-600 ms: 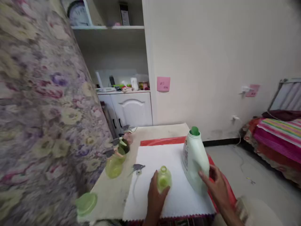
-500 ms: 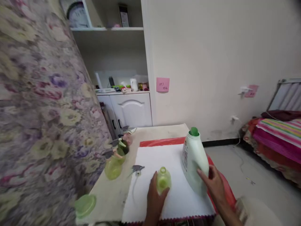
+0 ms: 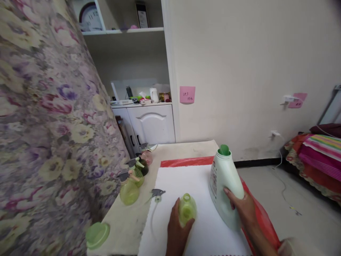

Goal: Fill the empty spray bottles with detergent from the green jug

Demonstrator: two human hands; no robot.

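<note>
My left hand [image 3: 179, 229] is closed around a translucent yellow-green spray bottle [image 3: 188, 210], its open neck pointing up. The bottle stands on a white sheet [image 3: 183, 177]. To its left lies the detached grey trigger sprayer [image 3: 157, 193], with a thin clear tube trailing down from it. My right hand [image 3: 243, 209] grips the handle of a large pale green detergent jug [image 3: 226, 177] on the right side of the sheet. The jug is upright and uncapped, with a green spout showing in its mouth.
Several spray bottles [image 3: 129, 192] line the table's left side. A light green cap or shallow dish [image 3: 97, 235] sits at the near left corner. Red material [image 3: 186, 161] shows beneath the sheet. A floral curtain [image 3: 58, 142] hangs left, and a bed [image 3: 319, 160] stands right.
My right hand has closed more fully around the jug's handle. The whole view has shifted slightly, so things appear further right. My left hand keeps its hold on the bottle.
</note>
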